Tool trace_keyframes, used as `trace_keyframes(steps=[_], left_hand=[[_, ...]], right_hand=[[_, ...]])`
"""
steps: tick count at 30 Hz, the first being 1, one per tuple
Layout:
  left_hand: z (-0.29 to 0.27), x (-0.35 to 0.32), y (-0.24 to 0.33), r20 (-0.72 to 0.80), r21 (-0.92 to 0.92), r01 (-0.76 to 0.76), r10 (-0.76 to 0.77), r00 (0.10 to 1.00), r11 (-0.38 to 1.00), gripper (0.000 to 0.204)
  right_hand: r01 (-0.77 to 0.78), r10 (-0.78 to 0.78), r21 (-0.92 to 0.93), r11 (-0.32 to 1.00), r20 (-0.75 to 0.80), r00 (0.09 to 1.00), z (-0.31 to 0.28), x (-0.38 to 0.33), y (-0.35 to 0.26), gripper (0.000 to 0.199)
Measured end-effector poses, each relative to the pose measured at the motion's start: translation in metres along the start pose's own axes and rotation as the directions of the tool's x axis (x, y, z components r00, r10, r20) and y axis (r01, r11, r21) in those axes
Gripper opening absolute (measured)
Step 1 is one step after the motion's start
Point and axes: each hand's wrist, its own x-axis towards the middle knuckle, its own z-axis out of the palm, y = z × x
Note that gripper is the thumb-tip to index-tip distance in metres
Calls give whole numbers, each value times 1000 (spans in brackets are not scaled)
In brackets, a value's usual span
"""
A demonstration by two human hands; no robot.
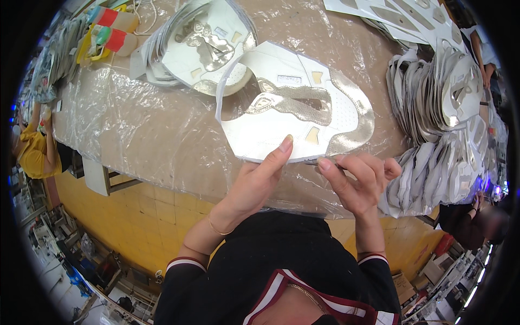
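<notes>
Clearly, left hand (pixel 253 185) grips white upper's (pixel 297 120) near edge; right hand (pixel 358 183) pinches thin tool (pixel 339 166).

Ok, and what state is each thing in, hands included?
White-and-gold shoe upper: spread out, near edge held
Left grip: closed on that edge, thumb on top
Right grip: pinching a thin tool
Thin tool: mostly hidden, open or shut unclear
Far stack: uppers overlapping
Right stack: uppers packed together
Blue-capped bottle: capped
Green-capped bottle: capped
Plastic sheet: wrinkled
</notes>
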Motion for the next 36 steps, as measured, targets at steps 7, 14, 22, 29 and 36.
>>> trace_keyframes(steps=[7,14,22,29,36], left_hand=[[3,-2,2,-55,45,33,-30,998,998,42],[5,-3,2,-51,82,41,-37,998,996,41],[8,-5,5,-82,20,67,-65,995,998,40],[13,-5,5,-70,33,105,-102,992,994,40],[12,-5,3,-87,23,92,-90,992,996,40]], right_hand=[[-71,70,49,996,38,997,-8,-3,0,37],[25,-24,-82,996,6,1000,-4,-8,0,38],[69,-76,-96,993,-75,994,-5,-17,6,42],[106,-114,-183,977,-33,993,-5,-14,5,40],[82,-86,-120,989,-28,996,-17,-19,6,33]])
